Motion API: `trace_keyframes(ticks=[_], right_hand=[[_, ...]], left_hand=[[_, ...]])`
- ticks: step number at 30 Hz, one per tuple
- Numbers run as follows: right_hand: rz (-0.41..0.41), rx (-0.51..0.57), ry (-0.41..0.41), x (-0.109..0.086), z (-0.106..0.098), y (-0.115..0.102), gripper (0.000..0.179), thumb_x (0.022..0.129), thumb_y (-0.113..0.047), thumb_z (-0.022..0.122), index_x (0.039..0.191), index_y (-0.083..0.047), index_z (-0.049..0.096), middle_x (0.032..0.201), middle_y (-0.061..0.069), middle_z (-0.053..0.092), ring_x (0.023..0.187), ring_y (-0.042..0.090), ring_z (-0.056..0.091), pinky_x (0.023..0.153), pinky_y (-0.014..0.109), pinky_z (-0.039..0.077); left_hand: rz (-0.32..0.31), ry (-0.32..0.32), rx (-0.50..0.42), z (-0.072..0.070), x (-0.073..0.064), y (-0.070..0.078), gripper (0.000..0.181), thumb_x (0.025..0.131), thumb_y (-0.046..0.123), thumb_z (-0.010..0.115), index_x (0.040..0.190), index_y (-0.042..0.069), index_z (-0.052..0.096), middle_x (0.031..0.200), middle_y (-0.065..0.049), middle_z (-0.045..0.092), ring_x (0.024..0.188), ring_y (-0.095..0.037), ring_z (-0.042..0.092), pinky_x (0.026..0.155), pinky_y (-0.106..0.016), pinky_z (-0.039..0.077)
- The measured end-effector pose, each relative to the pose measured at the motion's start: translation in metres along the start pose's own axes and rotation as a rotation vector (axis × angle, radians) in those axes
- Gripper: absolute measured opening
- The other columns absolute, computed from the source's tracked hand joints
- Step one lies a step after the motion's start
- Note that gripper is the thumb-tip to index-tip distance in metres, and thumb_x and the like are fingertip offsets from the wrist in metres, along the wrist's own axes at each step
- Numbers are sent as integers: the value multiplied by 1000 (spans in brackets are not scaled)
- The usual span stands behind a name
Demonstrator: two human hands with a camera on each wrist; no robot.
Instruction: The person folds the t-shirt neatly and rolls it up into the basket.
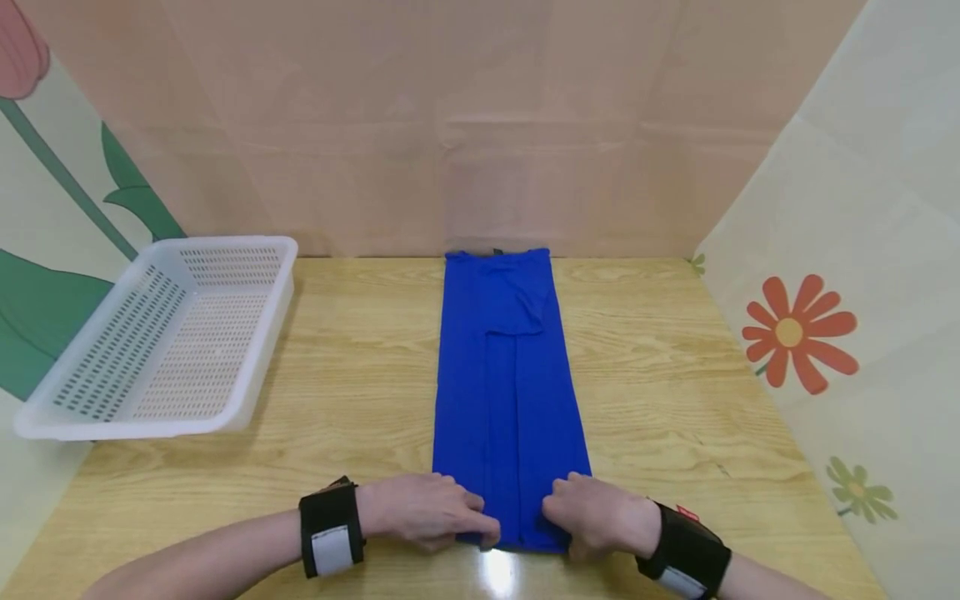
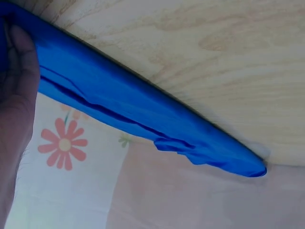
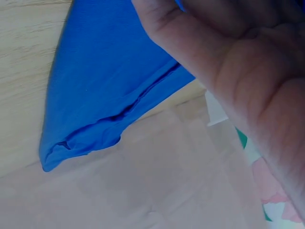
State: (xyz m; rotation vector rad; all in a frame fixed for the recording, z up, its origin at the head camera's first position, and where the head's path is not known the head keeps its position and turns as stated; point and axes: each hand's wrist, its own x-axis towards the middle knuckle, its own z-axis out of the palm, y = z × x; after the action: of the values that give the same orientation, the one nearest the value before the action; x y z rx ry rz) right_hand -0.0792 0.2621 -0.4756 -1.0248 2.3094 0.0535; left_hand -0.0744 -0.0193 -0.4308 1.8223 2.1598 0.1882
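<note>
A blue T-shirt lies on the table, folded lengthwise into a long strip with its narrower end at the back wall. A small folded flap sits on top near that far end, and a dark tag shows at its far edge. My left hand grips the near left corner, fingers bent over the cloth. At the near right corner my right hand holds the hem with curled fingers. Both wrist views show the blue cloth stretching away from the hand; the fingertips are partly hidden.
A white perforated plastic basket stands at the left of the wooden table. A plain pinkish-brown sheet closes off the back. Flower-printed sheets hang on both sides.
</note>
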Motion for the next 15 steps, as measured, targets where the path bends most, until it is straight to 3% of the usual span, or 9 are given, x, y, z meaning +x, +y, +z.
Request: trace_keyframes(ticks=[4,9,12,15], right_hand=[[55,-1,-25,-13,-27,-19,25,72,-15,83,91,-17,67,83,-5,59,75,13,46,67,35,41],[131,32,-29,-23,-48,-35,19,74,-5,78,85,-14,65,80,-3,56,73,15,45,70,30,40],[98,78,-36,-25,-50,-32,16,76,-4,74,83,-15,63,78,-4,54,72,14,45,68,29,39],[-4,180,-56,-26,-48,-20,12,82,-9,71,83,-18,62,73,-8,51,66,8,46,60,27,40]], left_hand=[[-4,7,-1,2,-2,-1,27,86,8,64,99,30,73,91,13,61,72,6,47,64,-9,32],[-13,37,-123,3,-3,-2,13,88,21,65,94,23,77,86,13,61,70,10,46,64,-4,34],[-15,55,-117,4,-2,-3,8,92,27,68,94,24,75,87,15,62,72,12,47,66,-4,33],[-11,75,-130,4,-1,-6,5,94,23,68,97,23,73,91,15,67,80,12,53,72,-3,36]])
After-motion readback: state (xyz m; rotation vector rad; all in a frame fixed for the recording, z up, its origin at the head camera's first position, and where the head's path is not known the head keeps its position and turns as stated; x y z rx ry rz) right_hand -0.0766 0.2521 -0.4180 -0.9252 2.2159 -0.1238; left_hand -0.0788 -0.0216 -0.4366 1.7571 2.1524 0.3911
